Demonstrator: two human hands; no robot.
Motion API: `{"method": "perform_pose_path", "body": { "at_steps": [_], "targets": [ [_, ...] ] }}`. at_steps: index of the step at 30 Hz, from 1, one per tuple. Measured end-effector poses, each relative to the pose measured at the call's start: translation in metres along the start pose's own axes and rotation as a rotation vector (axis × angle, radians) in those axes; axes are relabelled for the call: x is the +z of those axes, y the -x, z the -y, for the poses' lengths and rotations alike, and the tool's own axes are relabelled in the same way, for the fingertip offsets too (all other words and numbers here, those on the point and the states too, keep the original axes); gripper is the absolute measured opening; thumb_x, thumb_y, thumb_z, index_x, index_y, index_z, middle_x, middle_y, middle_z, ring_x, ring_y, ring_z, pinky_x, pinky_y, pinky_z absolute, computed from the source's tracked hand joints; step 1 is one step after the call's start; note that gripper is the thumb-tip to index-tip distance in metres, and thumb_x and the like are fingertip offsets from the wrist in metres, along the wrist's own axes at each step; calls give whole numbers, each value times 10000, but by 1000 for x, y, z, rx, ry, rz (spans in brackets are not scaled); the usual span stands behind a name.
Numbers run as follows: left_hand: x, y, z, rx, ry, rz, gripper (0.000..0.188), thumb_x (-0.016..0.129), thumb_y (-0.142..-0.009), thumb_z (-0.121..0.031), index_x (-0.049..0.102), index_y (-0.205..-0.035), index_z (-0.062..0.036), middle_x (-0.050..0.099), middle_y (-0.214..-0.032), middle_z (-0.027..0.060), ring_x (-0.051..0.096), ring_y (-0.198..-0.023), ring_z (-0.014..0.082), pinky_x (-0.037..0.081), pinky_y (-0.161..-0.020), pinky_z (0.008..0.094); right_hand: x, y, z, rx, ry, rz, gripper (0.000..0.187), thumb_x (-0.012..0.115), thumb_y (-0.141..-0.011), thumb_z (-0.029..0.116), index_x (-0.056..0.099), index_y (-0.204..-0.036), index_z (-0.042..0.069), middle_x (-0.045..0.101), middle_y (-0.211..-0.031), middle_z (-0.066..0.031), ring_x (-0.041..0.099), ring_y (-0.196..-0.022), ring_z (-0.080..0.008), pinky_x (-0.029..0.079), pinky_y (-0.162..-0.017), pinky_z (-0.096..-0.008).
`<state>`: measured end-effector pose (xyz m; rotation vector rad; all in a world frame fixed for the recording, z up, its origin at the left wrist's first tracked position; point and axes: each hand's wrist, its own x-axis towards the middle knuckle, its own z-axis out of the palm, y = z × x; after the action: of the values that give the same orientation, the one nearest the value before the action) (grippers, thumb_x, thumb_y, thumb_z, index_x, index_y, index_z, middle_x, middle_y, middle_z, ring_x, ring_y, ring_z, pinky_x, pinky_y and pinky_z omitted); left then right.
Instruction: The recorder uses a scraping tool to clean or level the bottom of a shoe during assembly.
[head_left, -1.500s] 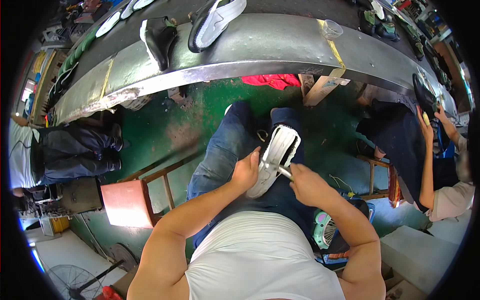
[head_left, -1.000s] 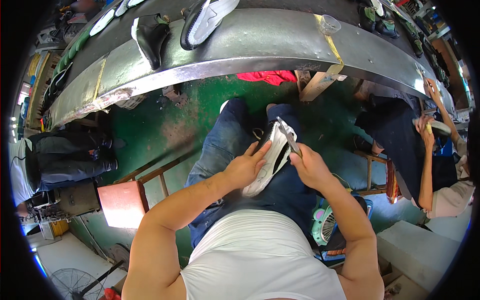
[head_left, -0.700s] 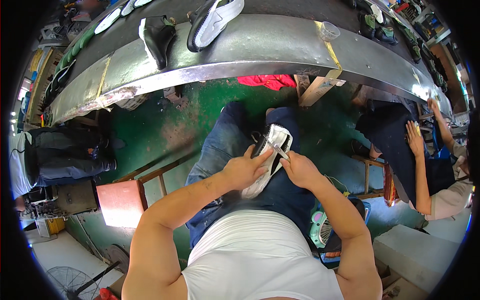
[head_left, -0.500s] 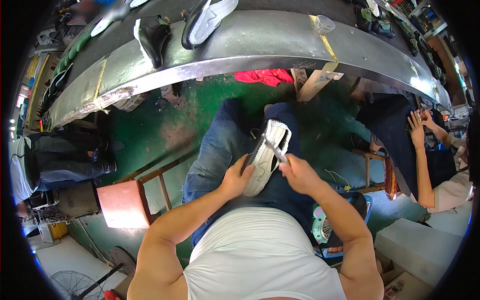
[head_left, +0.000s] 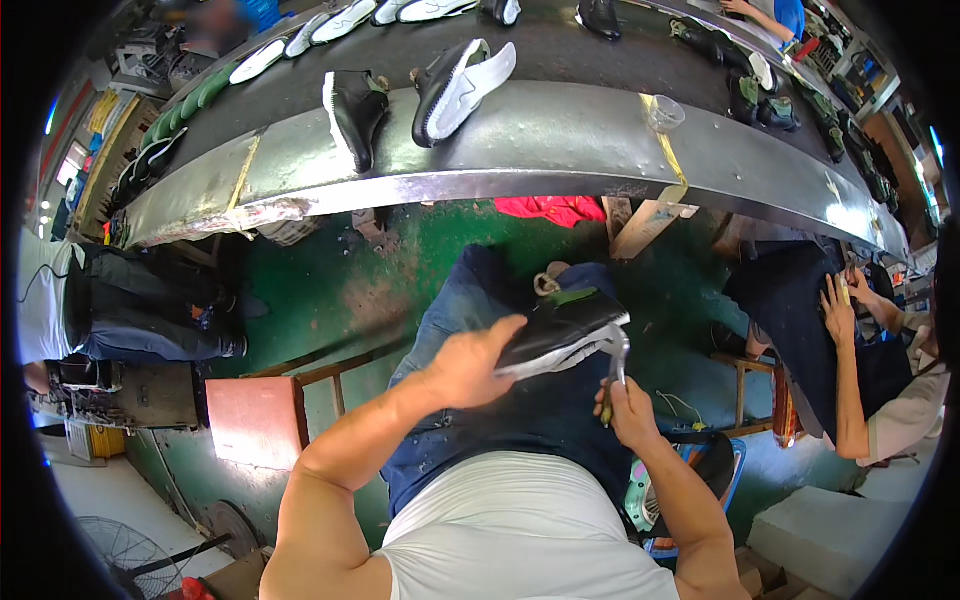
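Observation:
My left hand (head_left: 468,362) grips a black shoe with a white sole (head_left: 563,330) over my lap, turned on its side with the toe pointing right. My right hand (head_left: 627,402) is closed around metal pliers (head_left: 617,355), whose jaws touch the shoe's sole edge at the toe end. I sit in blue jeans (head_left: 470,310) and a white shirt, below the edge of a long conveyor belt (head_left: 560,120).
Several black and white shoes (head_left: 462,76) lie on the belt, with a clear plastic cup (head_left: 665,112) near its edge. One person sits at my left (head_left: 120,300), another at my right (head_left: 860,340). A red stool (head_left: 255,420) stands left of my legs on the green floor.
The shoe has been turned from sole-up to lying on its side, upper showing. My right hand dropped below it and now holds the pliers upright at the toe.

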<state>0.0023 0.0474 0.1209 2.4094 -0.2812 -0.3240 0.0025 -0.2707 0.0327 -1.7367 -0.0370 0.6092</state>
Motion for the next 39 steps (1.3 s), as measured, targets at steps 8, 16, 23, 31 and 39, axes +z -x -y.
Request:
{"method": "perform_pose_path", "body": {
  "at_steps": [8, 16, 23, 31, 39],
  "targets": [
    [-30, -79, -49, 328, 458, -457, 487, 833, -820, -183, 517, -1149, -10, 676, -966, 102, 636, -870, 126, 520, -770, 319, -12, 12, -6, 102, -302, -134, 285, 476, -1044, 227, 547, -1147, -29, 627, -891, -81, 611, -690, -130, 505, -651, -274],
    [57, -70, 27, -165, 430, 276, 1002, 767, -810, -165, 146, -1572, 33, 459, -1490, 249, 507, -1344, 267, 390, -1101, 309, -17, 13, 43, -23, 325, 95, 342, 599, -938, 114, 540, -1261, 19, 633, -983, -95, 626, -904, -207, 497, -813, -339],
    [76, -67, 24, -184, 34, 192, 596, 620, -867, -48, 457, -1437, 9, 688, -1125, 227, 680, -994, 202, 547, -836, 371, 0, 0, 44, 0, 659, 180, 322, 589, -963, 230, 552, -1184, -1, 670, -980, -234, 651, -946, -409, 503, -833, -455],
    [80, -41, 29, -268, 427, -215, 228, 670, -914, -226, 726, -918, -5, 714, -809, 193, 684, -692, 388, 549, -642, 430, 2, -5, 62, 66, 750, 196, 297, 577, -965, 243, 573, -1116, -12, 671, -986, -264, 638, -961, -449, 496, -835, -499],
    [86, -37, -2, 44, -164, -338, 237, 658, -915, -220, 662, -746, -54, 641, -629, 154, 655, -584, 345, 530, -554, 459, -23, -25, 95, 183, 588, 572, 298, 600, -963, 219, 577, -1150, -13, 670, -965, -117, 638, -858, -186, 536, -755, -373]
  ]
}}
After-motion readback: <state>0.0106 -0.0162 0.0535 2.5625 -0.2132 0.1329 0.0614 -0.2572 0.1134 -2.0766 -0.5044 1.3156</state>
